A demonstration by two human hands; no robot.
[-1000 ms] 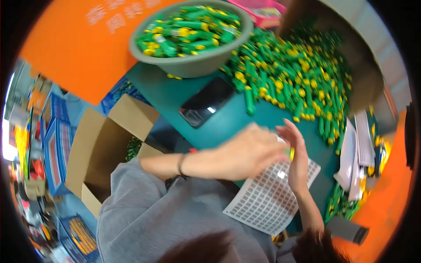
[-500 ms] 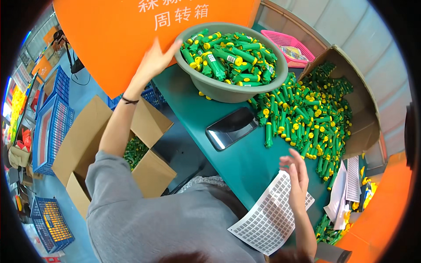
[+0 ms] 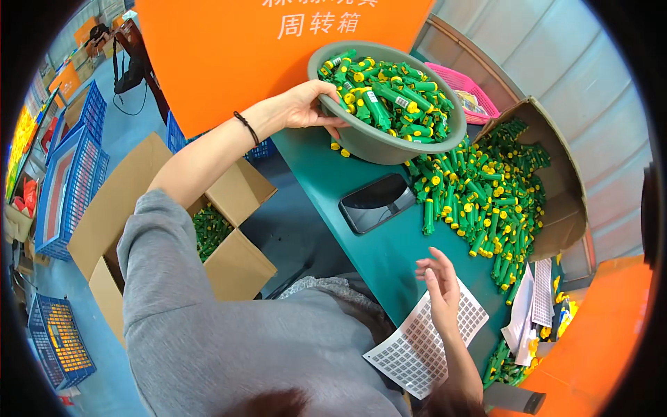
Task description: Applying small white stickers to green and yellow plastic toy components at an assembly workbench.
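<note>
My left hand (image 3: 313,105) grips the near left rim of a grey-green plastic basin (image 3: 396,151), thumb over the lip and fingers underneath. Green tubes with yellow ends (image 3: 389,97) heap up inside it. Lower down, my right hand (image 3: 441,288) hangs over a white sheet of small printed square labels (image 3: 406,351). Its fingers are loosely bent and apart, with nothing in them. A black smartphone (image 3: 375,203) lies on the green table (image 3: 313,170) between the basin and that sheet.
More green tubes (image 3: 479,201) spill from a tipped cardboard box (image 3: 566,181) at right. Behind stand a pink basket (image 3: 465,90) and an orange panel (image 3: 229,62). An open carton (image 3: 240,267) sits left of the table, near blue crates (image 3: 66,201). White papers (image 3: 521,313) lie far right.
My left hand has moved right and closed on the basin's rim. The basin seems slightly tilted. My right hand stays over the label sheet, fingers still apart. The whole view has shifted a little.
</note>
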